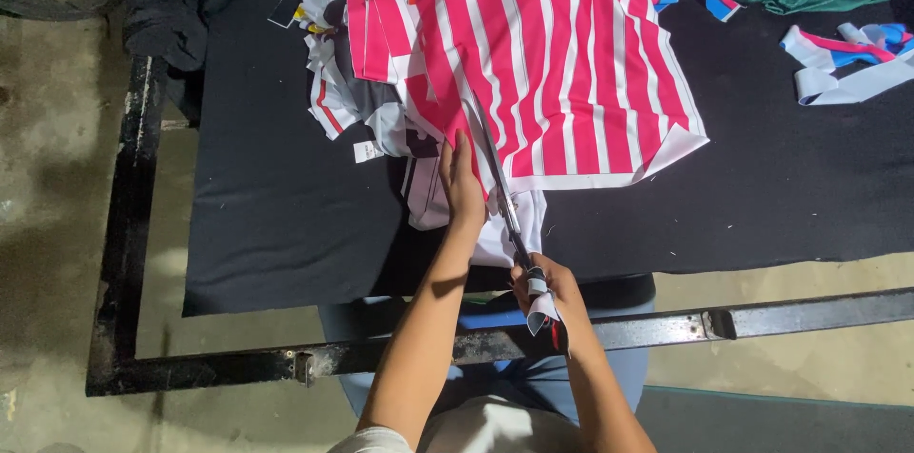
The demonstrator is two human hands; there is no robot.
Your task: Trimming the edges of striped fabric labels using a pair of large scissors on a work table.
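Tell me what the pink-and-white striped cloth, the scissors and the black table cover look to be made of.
Pink-and-white striped cloth: smooth, slightly shiny knit, probably synthetic; it drapes flat. Scissors: grey metal blades with a dull gleam; handles hidden in the right hand. Black table cover: matte, felt-like fabric, no sheen.

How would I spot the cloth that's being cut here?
Find the black table. On its far middle lies the pink-and-white striped fabric, with the left hand pressing its near edge and scissors in the right hand. Neighbouring scraps are grey, green or blue; only it has broad pink stripes.
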